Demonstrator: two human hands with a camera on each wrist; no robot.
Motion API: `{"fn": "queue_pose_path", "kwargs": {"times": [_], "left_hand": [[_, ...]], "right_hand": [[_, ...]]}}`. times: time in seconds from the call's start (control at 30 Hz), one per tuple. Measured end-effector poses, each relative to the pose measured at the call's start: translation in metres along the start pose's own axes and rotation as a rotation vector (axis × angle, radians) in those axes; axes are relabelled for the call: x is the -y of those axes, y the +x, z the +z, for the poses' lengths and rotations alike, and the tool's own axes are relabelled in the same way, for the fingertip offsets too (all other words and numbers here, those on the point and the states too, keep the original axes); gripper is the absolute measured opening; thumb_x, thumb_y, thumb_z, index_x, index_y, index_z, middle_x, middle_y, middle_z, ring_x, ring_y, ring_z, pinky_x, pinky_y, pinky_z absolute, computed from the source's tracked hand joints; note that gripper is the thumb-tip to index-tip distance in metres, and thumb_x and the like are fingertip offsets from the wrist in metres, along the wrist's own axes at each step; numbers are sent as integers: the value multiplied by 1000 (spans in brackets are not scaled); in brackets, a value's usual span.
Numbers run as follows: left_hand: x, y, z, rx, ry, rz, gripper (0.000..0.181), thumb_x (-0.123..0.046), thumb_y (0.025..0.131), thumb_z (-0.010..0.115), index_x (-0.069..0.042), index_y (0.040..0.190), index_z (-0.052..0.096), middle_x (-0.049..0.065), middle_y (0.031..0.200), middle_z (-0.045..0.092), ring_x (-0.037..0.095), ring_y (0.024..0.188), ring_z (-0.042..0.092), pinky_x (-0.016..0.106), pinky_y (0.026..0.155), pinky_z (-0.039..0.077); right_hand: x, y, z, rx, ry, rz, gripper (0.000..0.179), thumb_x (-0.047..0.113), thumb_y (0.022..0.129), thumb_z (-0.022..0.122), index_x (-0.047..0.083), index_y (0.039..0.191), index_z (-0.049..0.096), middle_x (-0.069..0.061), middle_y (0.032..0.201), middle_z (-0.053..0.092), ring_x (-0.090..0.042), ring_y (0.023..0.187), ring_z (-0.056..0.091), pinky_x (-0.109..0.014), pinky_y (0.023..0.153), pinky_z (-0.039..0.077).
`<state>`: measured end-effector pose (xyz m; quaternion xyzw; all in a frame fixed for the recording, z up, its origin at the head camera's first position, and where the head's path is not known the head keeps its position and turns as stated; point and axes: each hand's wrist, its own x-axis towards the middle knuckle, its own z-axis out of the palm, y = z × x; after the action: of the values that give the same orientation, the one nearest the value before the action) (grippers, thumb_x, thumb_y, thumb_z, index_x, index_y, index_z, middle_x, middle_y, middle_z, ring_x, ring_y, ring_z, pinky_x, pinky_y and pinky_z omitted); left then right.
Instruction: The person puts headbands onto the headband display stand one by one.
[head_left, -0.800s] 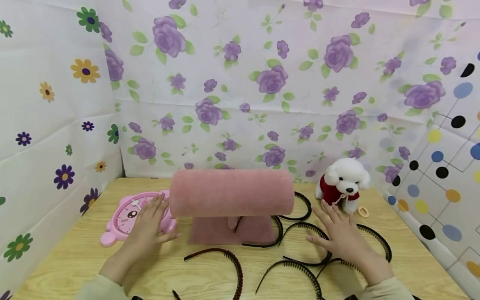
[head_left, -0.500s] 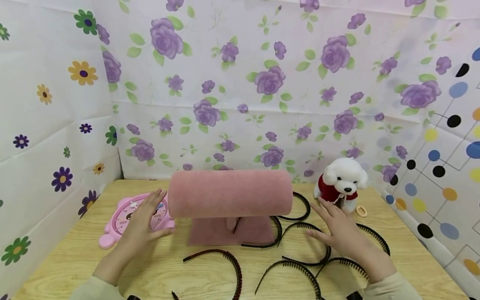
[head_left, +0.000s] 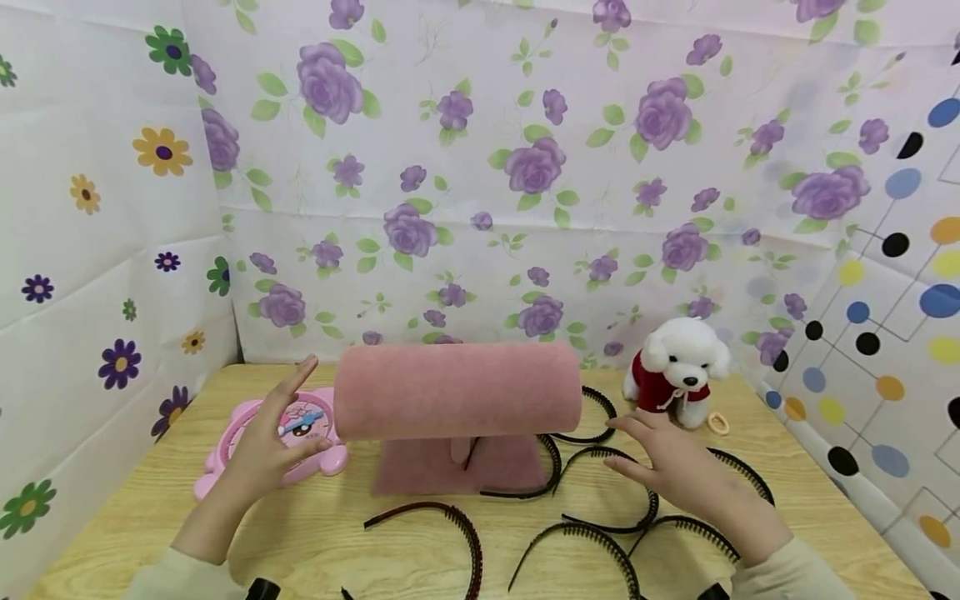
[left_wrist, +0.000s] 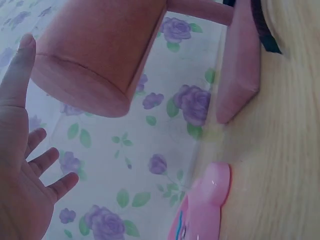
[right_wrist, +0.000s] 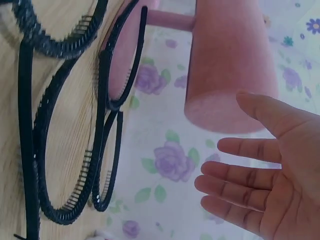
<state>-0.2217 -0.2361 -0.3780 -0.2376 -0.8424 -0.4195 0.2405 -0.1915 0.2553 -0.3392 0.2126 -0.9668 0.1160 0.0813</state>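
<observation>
A pink plush roll on a stand [head_left: 457,390] stands at the table's middle. My left hand [head_left: 264,457] is raised left of it, fingers extended and holding nothing. Below and behind that hand lies a pink cartoon clock [head_left: 303,423], partly covered by it in the head view. To the roll's right, my right hand [head_left: 678,467] hovers palm inward with fingers spread, over several black toothed headbands [head_left: 600,533]. In the right wrist view, the thumb overlaps the end of the pink roll [right_wrist: 227,75]; the hand [right_wrist: 280,175] grips nothing.
A white toy dog [head_left: 686,358] in a red top sits at the back right, beside a small beige ring [head_left: 717,423]. A reddish-brown headband [head_left: 471,537] lies at the front middle. Flowered cloth walls [head_left: 450,167] surround the wooden table [head_left: 300,542].
My left hand has turned and shifted slightly left, showing more of the clock's face. My right hand has tilted, its fingers drawing a little toward the roll. The view has shifted slightly.
</observation>
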Motion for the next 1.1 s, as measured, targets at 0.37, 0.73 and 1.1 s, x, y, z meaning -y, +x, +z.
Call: {"fn": "queue_pose_path", "kwargs": {"times": [0.37,0.73,1.1], "left_hand": [[-10,16,5,2,-183,113,89,-19,75,80,-11,150,33,4,159,28,-1,142,25,10,105,29],[-4,26,21,-11,-198,111,70,-11,86,70,-11,148,36,13,157,28,-2,141,26,10,103,30],[-4,22,44,-86,-267,20,71,-4,87,63,-16,149,32,5,159,27,-4,134,33,11,102,29]], "right_hand": [[32,2,11,-24,60,-181,33,37,92,62,14,116,64,1,105,67,-13,88,65,-27,71,53],[66,6,42,3,180,-275,27,34,91,64,15,111,64,7,91,62,-2,76,57,-17,62,46],[87,12,69,116,311,-298,24,25,90,67,9,107,63,-1,88,63,2,72,55,-14,61,47]]}}
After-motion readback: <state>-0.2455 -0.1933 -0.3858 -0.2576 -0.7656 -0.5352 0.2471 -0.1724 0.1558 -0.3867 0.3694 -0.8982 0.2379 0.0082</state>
